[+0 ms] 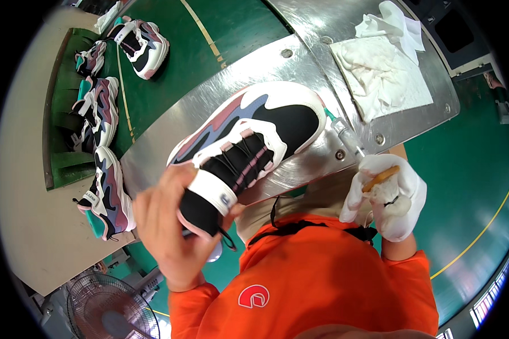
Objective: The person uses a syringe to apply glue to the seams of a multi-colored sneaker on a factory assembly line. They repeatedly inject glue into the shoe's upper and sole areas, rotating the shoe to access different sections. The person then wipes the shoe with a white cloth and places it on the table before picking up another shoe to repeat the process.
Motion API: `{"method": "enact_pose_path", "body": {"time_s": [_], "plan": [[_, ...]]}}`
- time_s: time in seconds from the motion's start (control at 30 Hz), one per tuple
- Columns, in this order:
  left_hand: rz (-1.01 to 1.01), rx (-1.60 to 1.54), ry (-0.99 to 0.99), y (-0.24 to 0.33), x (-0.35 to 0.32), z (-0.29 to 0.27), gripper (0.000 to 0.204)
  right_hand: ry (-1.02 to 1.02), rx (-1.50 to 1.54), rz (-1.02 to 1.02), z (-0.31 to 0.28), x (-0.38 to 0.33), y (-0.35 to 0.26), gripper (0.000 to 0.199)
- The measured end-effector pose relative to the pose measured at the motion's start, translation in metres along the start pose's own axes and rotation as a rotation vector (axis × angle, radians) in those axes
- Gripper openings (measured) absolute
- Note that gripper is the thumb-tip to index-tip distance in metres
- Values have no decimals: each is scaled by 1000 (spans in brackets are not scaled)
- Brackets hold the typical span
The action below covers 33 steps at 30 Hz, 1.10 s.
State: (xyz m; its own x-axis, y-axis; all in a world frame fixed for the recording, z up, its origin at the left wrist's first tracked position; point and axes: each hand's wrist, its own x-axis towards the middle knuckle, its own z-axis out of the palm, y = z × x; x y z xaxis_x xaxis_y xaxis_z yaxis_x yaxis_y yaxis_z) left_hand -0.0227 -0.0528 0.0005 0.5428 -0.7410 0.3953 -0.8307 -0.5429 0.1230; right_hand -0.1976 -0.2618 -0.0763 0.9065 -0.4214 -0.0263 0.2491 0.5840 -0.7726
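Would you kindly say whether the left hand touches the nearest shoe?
Touching: in the head view, the left hand grips the nearest shoe at its ankle end.

Left hand (168,229) clasping, gloved right hand (408,195) curled

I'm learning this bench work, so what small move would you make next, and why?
Probably ease the shoe slightly left, away from the syringe: the syringe's green tip sits right at the toe's edge, though whether they touch is hard to tell. The left grip already has the shoe by its ankle end, so a small shift looks manageable.
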Motion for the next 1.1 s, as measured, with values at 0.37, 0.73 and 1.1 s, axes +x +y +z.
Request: {"method": "enact_pose_path", "body": {"time_s": [0.37, 0.73, 1.1], "plan": [[-191, -379, -246, -47, 63, 14, 52, -141, 92, -83, -25, 23, 39, 65], [-454, -695, -421, -81, 104, 9, 40, -428, -70, -295, -38, 41, 48, 67], [-457, -714, -419, -78, 108, 8, 33, -225, 66, -125, -24, 27, 30, 74]]}}
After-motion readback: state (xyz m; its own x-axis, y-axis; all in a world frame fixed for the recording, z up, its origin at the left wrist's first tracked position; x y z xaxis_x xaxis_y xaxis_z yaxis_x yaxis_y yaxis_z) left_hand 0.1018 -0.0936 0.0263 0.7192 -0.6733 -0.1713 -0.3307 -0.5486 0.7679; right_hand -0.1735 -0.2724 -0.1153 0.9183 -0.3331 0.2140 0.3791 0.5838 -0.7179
